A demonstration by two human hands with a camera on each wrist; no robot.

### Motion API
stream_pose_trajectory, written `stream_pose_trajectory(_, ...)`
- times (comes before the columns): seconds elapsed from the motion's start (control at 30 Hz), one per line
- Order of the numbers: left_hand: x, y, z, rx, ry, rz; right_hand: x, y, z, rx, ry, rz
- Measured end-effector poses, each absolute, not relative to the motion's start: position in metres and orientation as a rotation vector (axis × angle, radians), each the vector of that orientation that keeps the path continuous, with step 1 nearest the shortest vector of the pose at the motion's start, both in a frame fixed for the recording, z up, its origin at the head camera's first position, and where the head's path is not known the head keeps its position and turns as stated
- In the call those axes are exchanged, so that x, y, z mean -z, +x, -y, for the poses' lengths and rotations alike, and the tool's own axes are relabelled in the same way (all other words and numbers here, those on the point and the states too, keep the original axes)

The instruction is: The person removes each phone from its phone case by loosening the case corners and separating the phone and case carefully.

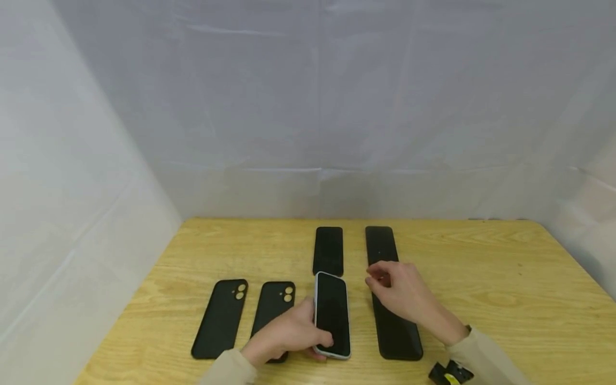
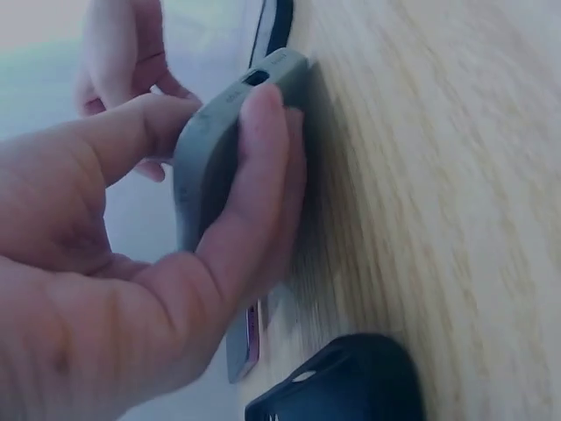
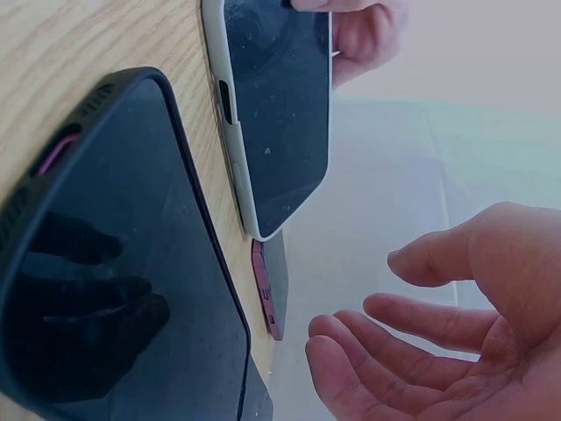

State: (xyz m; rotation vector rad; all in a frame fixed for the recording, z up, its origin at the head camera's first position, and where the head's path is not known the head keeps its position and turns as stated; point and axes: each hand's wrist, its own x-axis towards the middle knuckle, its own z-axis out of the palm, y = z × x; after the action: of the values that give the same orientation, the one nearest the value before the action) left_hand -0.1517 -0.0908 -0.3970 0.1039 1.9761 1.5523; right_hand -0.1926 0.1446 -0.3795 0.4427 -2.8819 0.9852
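My left hand (image 1: 293, 329) grips a phone in a pale case (image 1: 333, 315) by its near end, thumb over the screen and fingers on the underside. The left wrist view shows the bottom edge of its pale case (image 2: 223, 105) with a port cutout. My right hand (image 1: 401, 291) hangs over the right-hand column of phones, fingers loosely bent and holding nothing. Beneath it lies a phone in a black case (image 1: 398, 337), screen up; pink shows through its port cutout in the right wrist view. Another dark phone (image 1: 381, 243) lies just beyond, partly hidden by the hand.
A bare phone with a pink edge (image 3: 266, 285) lies screen up beyond the pale-cased one. At the left, two black phone cases (image 1: 221, 315) with camera holes lie side by side, the right one partly behind my left hand. White sheeting (image 1: 298, 107) surrounds the wooden table (image 1: 486, 278).
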Motion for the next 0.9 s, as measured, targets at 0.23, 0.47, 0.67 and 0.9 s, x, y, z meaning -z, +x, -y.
stream_pose_trajectory(0.23,0.400,-0.155,0.097,-1.621,0.106,-1.826,0.383,-0.193,-0.146,-1.001,0.471,2.854)
stream_pose_trajectory(0.47,0.403,-0.153,0.099,-1.709,0.128,-1.806,0.383,-0.194,-0.146,-1.054,0.446,2.871)
stream_pose_trajectory(0.67,0.399,-0.151,0.101,-1.721,0.162,-1.822,0.379,-0.195,-0.145,-1.193,0.394,2.917)
stream_pose_trajectory(0.9,0.398,-0.148,0.100,-1.743,0.228,-1.831,0.373,-0.194,-0.141,-1.504,0.380,2.921)
